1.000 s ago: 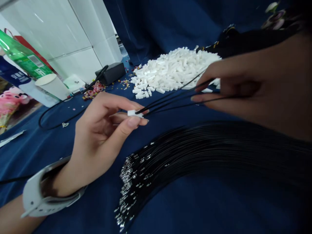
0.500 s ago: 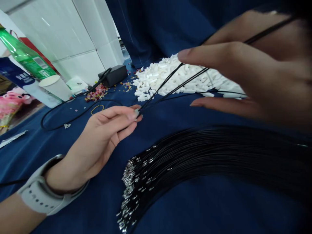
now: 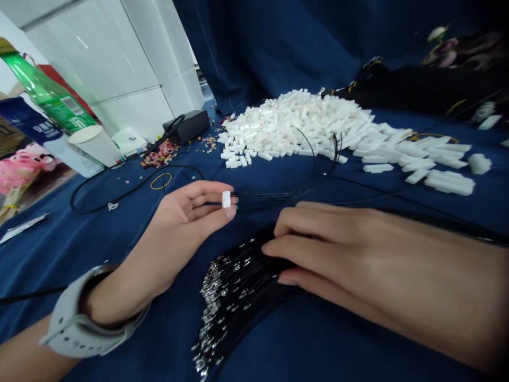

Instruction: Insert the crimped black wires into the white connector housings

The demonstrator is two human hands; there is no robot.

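Observation:
My left hand (image 3: 186,223) pinches a small white plastic connector (image 3: 226,199) between thumb and fingers, with thin black wires (image 3: 278,193) trailing from it to the right over the blue cloth. My right hand (image 3: 342,249) lies low on a thick bundle of black wires (image 3: 238,281), fingers stretched together and pressing on the strands near their silver metal terminals (image 3: 209,313). A grey watch band is on my left wrist. Behind both hands lies a large heap of white connectors (image 3: 294,124).
A black adapter box (image 3: 186,127) with a looping black cable (image 3: 119,185) sits at the back left, beside a white paper cup (image 3: 95,144), a green bottle (image 3: 47,95) and small coloured bits (image 3: 159,154). More white connectors (image 3: 437,170) lie scattered right; dark patterned fabric (image 3: 417,85) lies behind.
My right hand let go of the wires it held raised and dropped onto the wire bundle. The wires now lie slack on the cloth. My left hand keeps the connector.

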